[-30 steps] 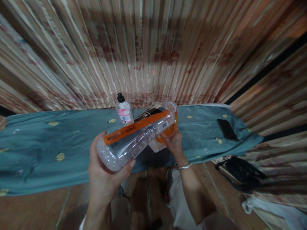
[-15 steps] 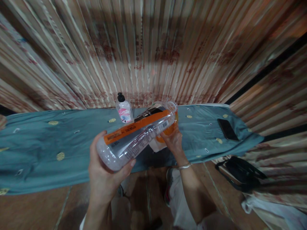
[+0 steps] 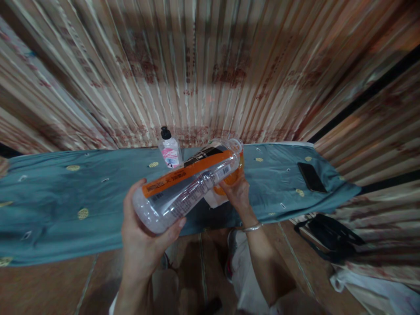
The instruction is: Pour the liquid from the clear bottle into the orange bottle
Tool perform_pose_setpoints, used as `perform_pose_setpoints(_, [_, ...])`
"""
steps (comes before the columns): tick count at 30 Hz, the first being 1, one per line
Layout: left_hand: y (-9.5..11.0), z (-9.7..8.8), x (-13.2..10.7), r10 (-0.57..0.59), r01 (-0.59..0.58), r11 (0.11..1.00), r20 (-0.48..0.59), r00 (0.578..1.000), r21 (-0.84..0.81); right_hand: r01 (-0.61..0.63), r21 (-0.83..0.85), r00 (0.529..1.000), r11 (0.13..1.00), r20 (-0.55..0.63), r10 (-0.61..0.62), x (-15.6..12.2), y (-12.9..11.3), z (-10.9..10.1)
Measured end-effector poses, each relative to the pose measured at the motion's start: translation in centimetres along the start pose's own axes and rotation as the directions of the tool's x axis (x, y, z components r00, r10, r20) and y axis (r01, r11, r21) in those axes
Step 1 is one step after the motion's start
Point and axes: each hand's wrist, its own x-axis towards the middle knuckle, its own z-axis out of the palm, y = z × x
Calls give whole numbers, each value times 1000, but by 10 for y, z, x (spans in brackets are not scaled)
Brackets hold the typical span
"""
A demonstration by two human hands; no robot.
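Observation:
My left hand [image 3: 144, 232] is closed round the base of a large clear plastic bottle [image 3: 190, 188] with an orange, black and grey label. The bottle is tilted, its neck pointing up and to the right. My right hand [image 3: 238, 190] wraps round an orange see-through container [image 3: 231, 177], mostly hidden by the bottle. The bottle's neck lies over the container's top; whether they touch I cannot tell. Below them is a white object [image 3: 216, 199], partly hidden. Behind the tilted bottle stands a clear pump bottle [image 3: 170, 153] with a black top and pink label.
A teal patterned cloth [image 3: 98, 188] covers the long table. On its right part lies a black phone [image 3: 311, 177]. A black bag [image 3: 331, 236] rests on the floor at right. Pleated curtains [image 3: 203, 78] hang behind the table. Something skin-coloured and blurred shows at the left edge.

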Motion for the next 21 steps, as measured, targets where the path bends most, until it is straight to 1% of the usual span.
perform_pose_setpoints(3, [2, 0, 0, -13, 13, 1000, -2, 1000, 16, -13, -7, 1000, 1000, 12, 13, 0, -2, -1])
perform_pose_setpoints(5, [1, 0, 1, -1, 1, 999, -5, 1000, 42, -16, -9, 1000, 1000, 12, 16, 0, -3, -1])
perform_pose_setpoints(11, [-10, -1, 4, 96, -95, 994, -24, 995, 56, -21, 6, 1000, 1000, 3, 21, 0, 1, 1])
perform_pose_setpoints(16, [-8, -1, 2, 38, -38, 999, -5, 999, 39, -7, 11, 1000, 1000, 2, 7, 0, 3, 1])
perform_pose_setpoints(21, [-11, -1, 3, 86, -85, 995, -31, 996, 48, 5, 21, 1000, 1000, -2, -5, 0, 1, 1])
